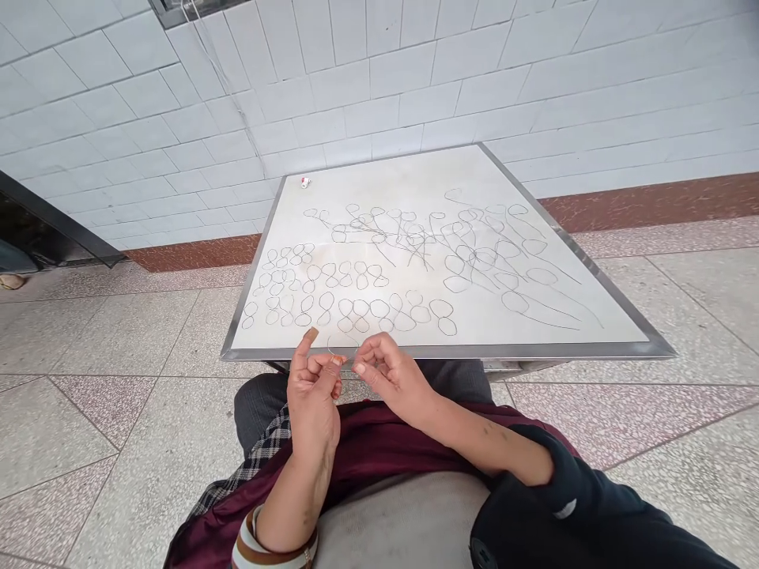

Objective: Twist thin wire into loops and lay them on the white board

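Observation:
Just in front of the table's near edge, my left hand (315, 383) pinches a thin dark wire (330, 348) between thumb and fingers, its index finger pointing up. My right hand (394, 375) is closed close beside it, thumb against fingers, at the wire's other side. The wire curves between the hands; its ends are hidden by the fingers. Beyond my hands, several wire figure-eights (356, 314) lie in rough rows on the left and middle of the table. Wires with one loop and a long tail (525, 300) lie in a tangled spread toward the back and right.
The white table (368, 182) has a grey metal rim (569, 350) and stands near a white tiled wall (403, 71). A small red and white object (305, 182) sits at its back left corner. Speckled floor tiles (118, 332) surround it. A person's foot (12, 280) shows at far left.

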Available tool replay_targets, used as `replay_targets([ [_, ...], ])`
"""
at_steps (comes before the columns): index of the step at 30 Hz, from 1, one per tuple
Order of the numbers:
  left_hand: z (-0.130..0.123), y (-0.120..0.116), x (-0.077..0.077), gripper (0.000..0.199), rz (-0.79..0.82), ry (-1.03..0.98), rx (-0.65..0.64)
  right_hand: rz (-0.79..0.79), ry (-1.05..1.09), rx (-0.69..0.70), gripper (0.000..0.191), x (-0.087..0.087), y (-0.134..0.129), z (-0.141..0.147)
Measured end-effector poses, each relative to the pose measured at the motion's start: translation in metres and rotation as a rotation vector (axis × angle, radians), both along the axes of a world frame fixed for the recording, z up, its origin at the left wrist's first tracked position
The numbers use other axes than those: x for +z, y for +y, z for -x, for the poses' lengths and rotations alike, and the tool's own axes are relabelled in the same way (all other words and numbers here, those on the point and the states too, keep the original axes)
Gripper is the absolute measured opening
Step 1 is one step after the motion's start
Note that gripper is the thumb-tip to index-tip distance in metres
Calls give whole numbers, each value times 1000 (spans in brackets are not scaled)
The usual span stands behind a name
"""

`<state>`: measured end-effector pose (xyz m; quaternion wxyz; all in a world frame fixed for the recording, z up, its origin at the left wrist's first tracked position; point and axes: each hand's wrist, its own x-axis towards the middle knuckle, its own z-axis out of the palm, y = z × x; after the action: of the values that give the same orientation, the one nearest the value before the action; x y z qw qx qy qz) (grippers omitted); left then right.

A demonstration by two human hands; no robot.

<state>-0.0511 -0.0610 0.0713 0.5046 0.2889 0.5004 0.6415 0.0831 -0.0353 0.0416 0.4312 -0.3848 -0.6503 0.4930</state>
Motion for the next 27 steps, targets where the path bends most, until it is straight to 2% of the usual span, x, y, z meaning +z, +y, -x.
replay_targets([
  [3, 0, -1, 2, 67, -23, -39, 52, 14, 6, 44, 14, -1, -7, 9],
  [8, -2, 0, 2, 67, -28, -46, 97, 20, 32, 36, 8, -7, -11, 18],
  [13, 0, 0, 1, 68, -43, 9, 68, 57, 134, 44, 16, -13, -9, 20],
  [19, 4, -2, -2, 66, -64, 74, 20, 68, 147, 40, 17, -10, 0, 18],
  [27, 7, -1, -7, 66, -69, 67, -40, 335, 242, 117, 20, -2, 7, 14],
])
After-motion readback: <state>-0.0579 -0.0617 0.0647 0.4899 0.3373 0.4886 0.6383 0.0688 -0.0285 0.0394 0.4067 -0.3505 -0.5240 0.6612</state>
